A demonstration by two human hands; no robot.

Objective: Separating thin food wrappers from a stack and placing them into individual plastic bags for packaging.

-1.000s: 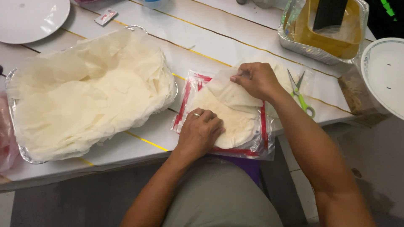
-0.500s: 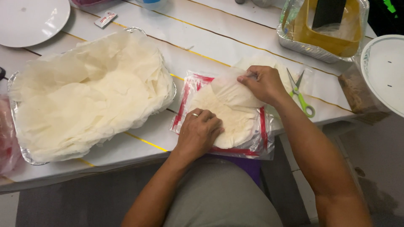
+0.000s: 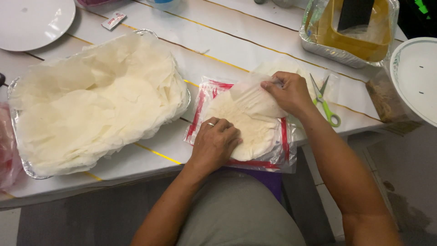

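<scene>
Starting at the left, a white plate [image 3: 32,23] sits at the table's far corner, and a foil tray [image 3: 180,98] heaped with thin pale wrapper sheets [image 3: 95,100] fills the near side. Just right of it, a stack of round wrappers [image 3: 252,130] lies on a clear plastic bag with red edges [image 3: 198,114]. Left hand [image 3: 215,146] presses flat on the stack's near edge, fingers spread, gripping nothing. Right hand [image 3: 289,93] pinches one thin sheet [image 3: 255,98], lifted off the stack's far side. Green-handled scissors [image 3: 325,100] lie just right of that hand. Further right stands a foil container [image 3: 350,32], then a white bowl [image 3: 416,77].
</scene>
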